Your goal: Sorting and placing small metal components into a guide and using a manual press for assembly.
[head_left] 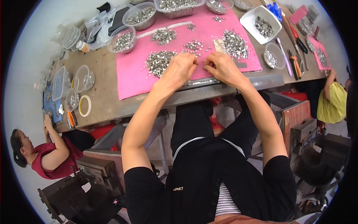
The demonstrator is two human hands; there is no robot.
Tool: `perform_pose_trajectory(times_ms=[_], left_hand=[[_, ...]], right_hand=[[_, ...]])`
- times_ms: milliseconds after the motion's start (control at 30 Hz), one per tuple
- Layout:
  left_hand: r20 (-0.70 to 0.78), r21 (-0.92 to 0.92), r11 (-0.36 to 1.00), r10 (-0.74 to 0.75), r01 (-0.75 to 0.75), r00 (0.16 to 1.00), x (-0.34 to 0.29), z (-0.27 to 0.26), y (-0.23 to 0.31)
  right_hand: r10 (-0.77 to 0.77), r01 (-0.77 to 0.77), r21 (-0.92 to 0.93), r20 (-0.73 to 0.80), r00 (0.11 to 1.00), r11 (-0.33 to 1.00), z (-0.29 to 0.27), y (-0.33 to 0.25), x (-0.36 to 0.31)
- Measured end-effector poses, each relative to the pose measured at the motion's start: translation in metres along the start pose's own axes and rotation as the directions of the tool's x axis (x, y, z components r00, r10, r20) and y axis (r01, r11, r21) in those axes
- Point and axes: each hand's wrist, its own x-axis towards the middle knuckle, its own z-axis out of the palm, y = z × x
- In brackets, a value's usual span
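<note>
Over the near part of a pink mat (130, 80), my left hand (182, 68) is closed, its fingers curled in a pinch beside a large pile of small silvery metal pieces (159, 62). My right hand (225, 68) is closed the same way, a short gap to its right, next to another metal pile (235, 44). Whatever the fingertips hold is too small to make out. A narrow metal strip (201, 82) runs along the bench edge below both hands. Loose pieces (194, 45) lie scattered between the piles, and a smaller pile (164, 36) sits farther back.
Clear tubs of metal parts (123, 40) line the mat's far side. At right stand a white tray (250, 18), a small cup (271, 59), a purple toothbrush (285, 59) and orange-handled pliers (295, 66). A tape roll (85, 106) lies left. Co-workers sit at both sides.
</note>
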Motion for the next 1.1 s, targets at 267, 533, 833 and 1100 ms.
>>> perform_pose_trajectory(times_ms=[267,533,833,1100], left_hand=[[-0.085,-0.090,0.990,-0.119,0.111,0.989,-0.024,0.003,0.008],[-0.111,0.024,0.984,-0.172,0.176,0.979,-0.029,0.002,0.006],[-0.106,0.135,0.975,-0.160,0.174,0.981,-0.029,0.003,0.011],[-0.242,-0.106,0.973,-0.226,0.206,0.943,-0.038,0.003,0.030]], right_hand=[[-0.204,0.196,-0.084,-0.098,0.974,0.977,0.005,0.009,-0.004],[0.038,-0.027,0.244,-0.040,0.998,0.969,-0.003,-0.027,-0.024],[-0.054,0.095,0.201,-0.201,0.978,0.975,0.017,-0.036,-0.048],[-0.194,0.193,-0.028,-0.263,0.945,0.981,0.020,-0.043,-0.050]])
